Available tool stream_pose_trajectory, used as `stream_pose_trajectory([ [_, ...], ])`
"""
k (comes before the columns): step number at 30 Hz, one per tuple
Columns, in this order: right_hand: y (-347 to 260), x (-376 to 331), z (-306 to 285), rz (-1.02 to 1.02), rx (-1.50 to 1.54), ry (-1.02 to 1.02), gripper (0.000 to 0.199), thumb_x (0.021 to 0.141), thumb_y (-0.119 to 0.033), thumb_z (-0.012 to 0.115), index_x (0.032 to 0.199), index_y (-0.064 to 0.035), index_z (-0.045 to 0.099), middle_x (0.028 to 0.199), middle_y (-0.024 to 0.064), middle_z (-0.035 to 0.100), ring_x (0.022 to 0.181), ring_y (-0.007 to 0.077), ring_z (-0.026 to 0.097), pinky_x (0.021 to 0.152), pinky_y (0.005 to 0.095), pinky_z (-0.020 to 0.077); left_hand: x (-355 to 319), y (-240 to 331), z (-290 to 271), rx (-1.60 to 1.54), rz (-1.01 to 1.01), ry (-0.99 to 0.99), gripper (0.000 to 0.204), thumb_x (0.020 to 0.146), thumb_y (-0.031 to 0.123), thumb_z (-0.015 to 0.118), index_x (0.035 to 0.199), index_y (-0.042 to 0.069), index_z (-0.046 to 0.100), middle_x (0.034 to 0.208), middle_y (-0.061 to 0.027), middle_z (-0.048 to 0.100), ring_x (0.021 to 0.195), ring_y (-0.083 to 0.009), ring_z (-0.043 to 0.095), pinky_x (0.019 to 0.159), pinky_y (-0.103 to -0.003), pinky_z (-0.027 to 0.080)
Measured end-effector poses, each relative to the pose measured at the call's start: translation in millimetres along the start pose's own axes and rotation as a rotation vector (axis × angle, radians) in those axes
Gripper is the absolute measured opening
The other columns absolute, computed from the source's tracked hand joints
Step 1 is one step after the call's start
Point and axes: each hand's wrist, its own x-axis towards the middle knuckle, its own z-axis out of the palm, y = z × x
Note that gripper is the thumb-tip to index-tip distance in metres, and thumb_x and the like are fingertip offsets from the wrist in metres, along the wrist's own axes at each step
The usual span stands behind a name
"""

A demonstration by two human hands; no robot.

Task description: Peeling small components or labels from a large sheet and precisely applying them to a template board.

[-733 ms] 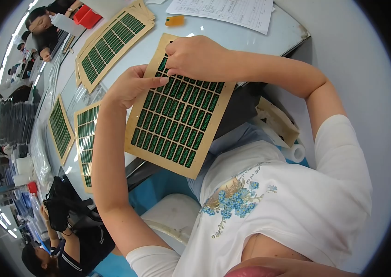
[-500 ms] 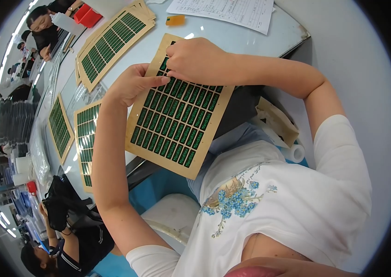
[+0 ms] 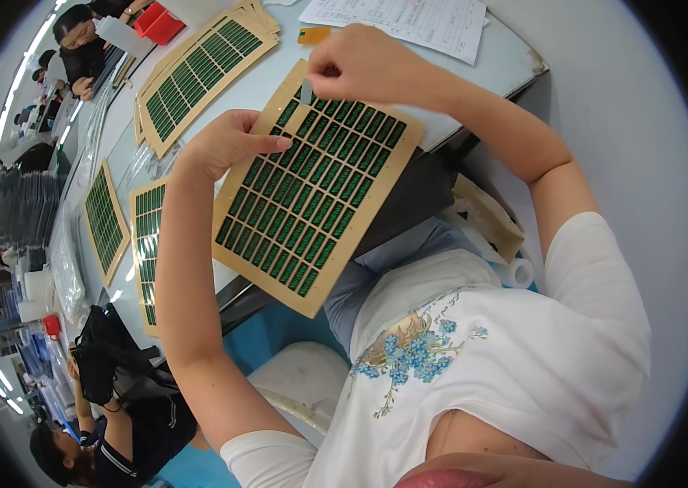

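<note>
A: The fingers of the right hand (image 3: 360, 69) are pinched narrow at the top edge of the tan panel (image 3: 315, 183), thumb and forefinger closed on what looks like a thin, pale strip or film. It is too small to say more than that.

B: And the left hand (image 3: 226, 146)?

A: Its fingers lie flat and loosely spread, fingertips (image 3: 279, 143) pressing on the panel's upper left part, right at the first rows of green pieces. It steadies the panel and grips nothing.

B: How does the panel lie from the fingers?

A: In the head view, the only one there is, its long axis runs from the upper right, under the right hand, down toward the person's lap. The upper part rests on the grey table (image 3: 507, 61); the lower corner hangs past the table's edge, over the lap. So nearly all of the panel lies below the pinching fingers, toward the body.

B: Which hand is nearer the strip?

A: The right one, which has it. The left hand sits just beside, lower and to the left, both touching the same panel.

B: Anything around?

A: More panels (image 3: 198, 69) of the same kind lie further up the table and to the left, a printed sheet of paper (image 3: 409, 20) near the top, and other people at work along the left rim.
</note>
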Motion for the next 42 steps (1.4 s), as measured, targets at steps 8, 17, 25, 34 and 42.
stream_pose_trajectory([
  [8,2.5,1.2,-16.3,0.268,0.496,-0.162,0.026,0.089,-0.023,0.065,0.091,0.0017,0.073,0.068,0.0021,0.064,0.06,0.0075,0.055,0.054,0.0245,0.0441,-31.8,12.6,25.3,0.432,0.462,0.482,0.049,0.079,0.017,0.074,0.123,0.0,0.06,0.113,-0.0155,0.062,0.104,-0.0245,0.06,0.091,-0.034,0.048],
  [17,-10.7,1.7,7.8,0.056,0.478,-0.113,0.024,0.089,-0.021,0.067,0.093,0.0013,0.073,0.071,0.0016,0.064,0.066,0.0066,0.056,0.061,0.0228,0.0456,-66.5,-6.3,65.7,0.212,0.467,0.624,0.043,0.08,0.021,0.076,0.118,0.005,0.063,0.109,-0.0107,0.065,0.102,-0.0211,0.06,0.087,-0.035,0.046],
  [25,16.2,8.9,60.1,0.245,0.765,-0.091,0.022,0.09,-0.025,0.067,0.092,-0.0039,0.073,0.068,-0.0029,0.06,0.054,0.0031,0.049,0.048,0.0219,0.0397,-29.0,-51.6,98.6,0.846,0.482,0.973,0.044,0.088,0.026,0.065,0.123,0.002,0.053,0.112,-0.0109,0.06,0.109,-0.0306,0.052,0.097,-0.047,0.032],
  [34,34.7,18.0,64.7,0.406,1.065,-0.015,0.021,0.085,-0.023,0.068,0.09,-0.0039,0.075,0.071,-0.0019,0.059,0.054,0.0053,0.044,0.051,0.021,0.039,-36.3,-45.7,86.0,0.645,0.535,0.617,0.03,0.079,0.035,0.076,0.082,0.008,0.062,0.088,-0.004,0.058,0.094,-0.0246,0.051,0.093,-0.041,0.029],
  [42,28.9,22.5,53.4,0.499,0.978,0.04,0.023,0.09,-0.02,0.064,0.075,-0.0029,0.067,0.065,0.0014,0.058,0.051,0.0079,0.05,0.047,0.0229,0.0406,-36.8,-58.7,73.3,0.803,0.494,0.801,0.03,0.083,0.036,0.072,0.081,0.008,0.06,0.088,-0.0054,0.058,0.091,-0.0271,0.053,0.089,-0.043,0.031],
])
